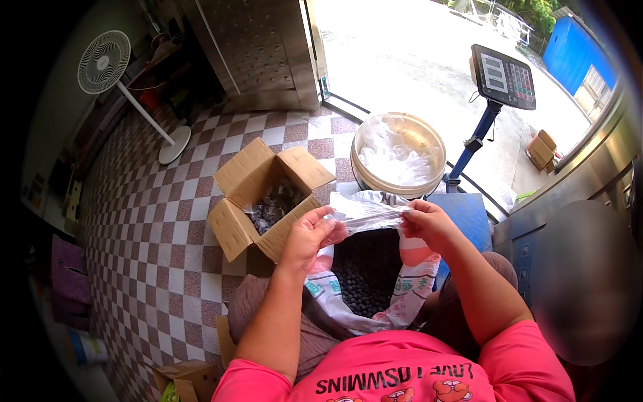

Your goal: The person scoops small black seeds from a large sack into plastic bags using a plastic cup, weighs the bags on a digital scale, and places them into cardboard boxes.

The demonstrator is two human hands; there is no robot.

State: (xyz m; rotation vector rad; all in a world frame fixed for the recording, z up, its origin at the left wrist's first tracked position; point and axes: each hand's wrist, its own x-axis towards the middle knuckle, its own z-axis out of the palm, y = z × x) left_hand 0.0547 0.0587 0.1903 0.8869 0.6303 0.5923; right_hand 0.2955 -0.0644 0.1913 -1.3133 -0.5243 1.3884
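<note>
A clear plastic bag (369,217) is stretched flat between my two hands. My left hand (316,228) pinches its left end, and my right hand (422,221) grips the right end. Below it, between my knees, stands a white woven sack (331,296) with its rim rolled outward and printed writing on it. Small dark round pieces (364,289) lie inside the sack; I cannot tell exactly what they are. The stretched bag hides part of the sack's far rim.
An open cardboard box (231,221) holding several filled clear bags (269,211) is at left. Beyond the sack, a round plastic bucket (359,166) contains crumpled clear bags (397,156). A blue platform scale (464,216) with its display (505,75) stands right. A white pedestal fan (150,113) is far left.
</note>
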